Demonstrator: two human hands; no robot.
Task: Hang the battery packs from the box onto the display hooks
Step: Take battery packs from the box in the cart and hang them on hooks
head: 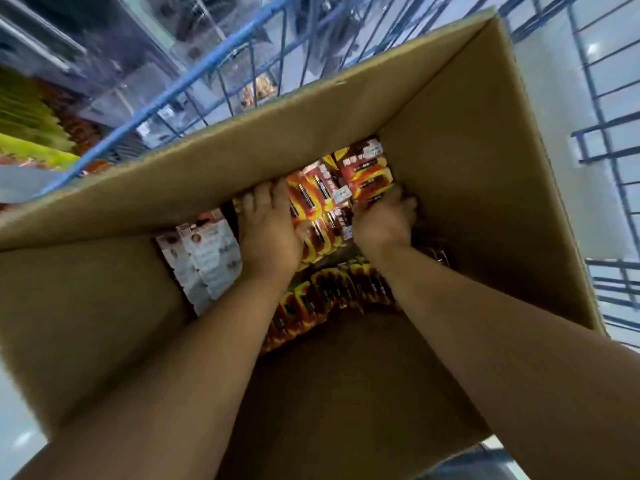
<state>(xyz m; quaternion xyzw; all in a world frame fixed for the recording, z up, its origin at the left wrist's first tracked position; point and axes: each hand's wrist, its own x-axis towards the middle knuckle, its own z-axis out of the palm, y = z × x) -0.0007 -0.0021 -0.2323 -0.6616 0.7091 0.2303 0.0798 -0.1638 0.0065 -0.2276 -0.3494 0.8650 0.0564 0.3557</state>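
Both my arms reach deep into a tall open cardboard box (467,188). At its bottom lie several red, orange and yellow battery packs (318,199), some stacked in a row near me (332,296). My left hand (268,226) lies on the packs with its fingers stretched forward against the box's left wall. Further right, the fingers of my right hand (384,216) curl over the edge of a bundle of packs (370,181). White blister cards (204,258) sit at the box's left side. No display hooks show.
The box stands inside a blue wire cart (194,88) whose bars rise behind and to the right. Blurred shelves with green and red goods (38,126) lie at the far left. Pale shiny floor (561,109) shows to the right.
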